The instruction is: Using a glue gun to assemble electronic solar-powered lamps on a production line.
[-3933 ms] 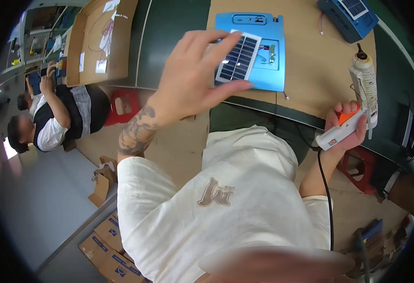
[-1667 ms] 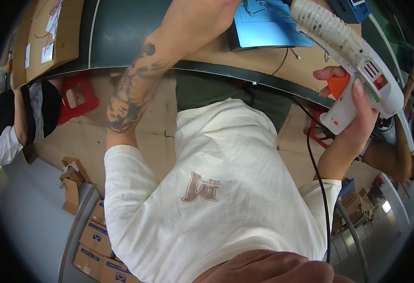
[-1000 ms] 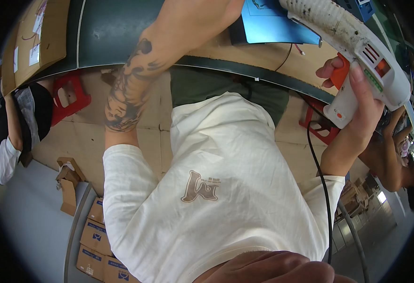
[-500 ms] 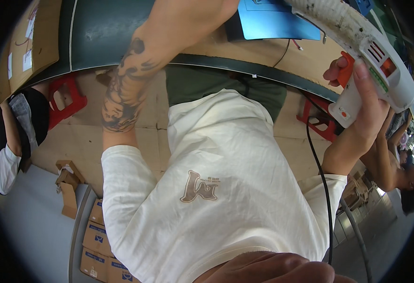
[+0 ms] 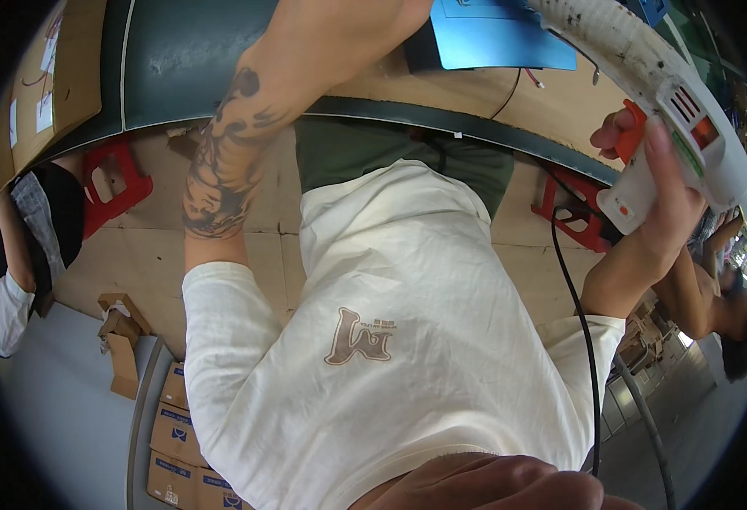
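Aslant over the right side of the table [image 5: 203,59], a white glue gun [image 5: 645,59], its barrel dark-specked, its trigger [image 5: 632,129] orange, is gripped in the right hand [image 5: 671,183]; a smooth blue case [image 5: 505,42] lies near it; the left hand [image 5: 365,25] runs past the top edge, its grip impossible to tell.

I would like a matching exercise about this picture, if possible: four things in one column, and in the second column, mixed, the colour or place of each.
Column one
1. Glue gun
2. Left stool
3. Cable
4. Flat panel

Column two
A. Red, below the table
B. Blue, at the picture's upper edge
C. Gripped by the right hand
D. Black, crossing the right sleeve

Right pairs: 1-C, 2-A, 3-D, 4-B
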{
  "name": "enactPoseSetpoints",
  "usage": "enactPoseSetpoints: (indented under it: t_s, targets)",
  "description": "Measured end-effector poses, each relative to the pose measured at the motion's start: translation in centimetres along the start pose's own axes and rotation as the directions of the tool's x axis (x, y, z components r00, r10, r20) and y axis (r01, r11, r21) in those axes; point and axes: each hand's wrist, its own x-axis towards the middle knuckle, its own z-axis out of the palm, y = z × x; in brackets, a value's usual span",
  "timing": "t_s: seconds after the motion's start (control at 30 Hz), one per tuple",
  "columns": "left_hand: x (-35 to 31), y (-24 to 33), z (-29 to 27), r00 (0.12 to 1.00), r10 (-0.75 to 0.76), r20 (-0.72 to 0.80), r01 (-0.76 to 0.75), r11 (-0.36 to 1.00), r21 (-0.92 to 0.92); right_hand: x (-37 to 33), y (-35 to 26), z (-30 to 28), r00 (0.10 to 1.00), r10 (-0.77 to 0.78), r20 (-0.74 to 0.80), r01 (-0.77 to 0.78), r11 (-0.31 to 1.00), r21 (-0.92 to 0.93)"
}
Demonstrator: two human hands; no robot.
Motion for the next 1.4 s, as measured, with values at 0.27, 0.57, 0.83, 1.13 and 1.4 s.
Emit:
enactPoseSetpoints:
  t_s: [0.27, 0.57, 0.83, 1.13, 1.4]
  targets:
    - [-0.1, -0.2, 0.1, 1.0, 0.007, 0.009, -0.007, 0.999, 0.032, 0.1, -1.2, 0.0, 0.999, -0.017, -0.036, 0.011, 0.988, -0.152]
    - [-0.4, -1.1, 0.5, 0.992, 0.115, -0.049, -0.114, 0.993, 0.023, -0.4, -2.4, -2.2, 0.995, 0.097, -0.016, -0.097, 0.995, -0.025]
    - [-0.6, -1.7, 0.6, 0.988, 0.15, -0.044, -0.147, 0.987, 0.061, 0.3, -2.9, -2.2, 0.987, 0.129, 0.096, -0.121, 0.989, -0.086]
    - [-0.7, -1.7, 0.8, 0.986, 0.16, -0.045, -0.157, 0.986, 0.063, 0.3, -3.2, -2.3, 0.986, 0.165, 0.023, -0.16, 0.975, -0.152]
    - [-0.6, -1.8, 1.0, 0.983, 0.16, -0.087, -0.16, 0.987, 0.01, 0.0, -4.3, -1.2, 0.986, 0.109, -0.129, -0.139, 0.955, -0.263]
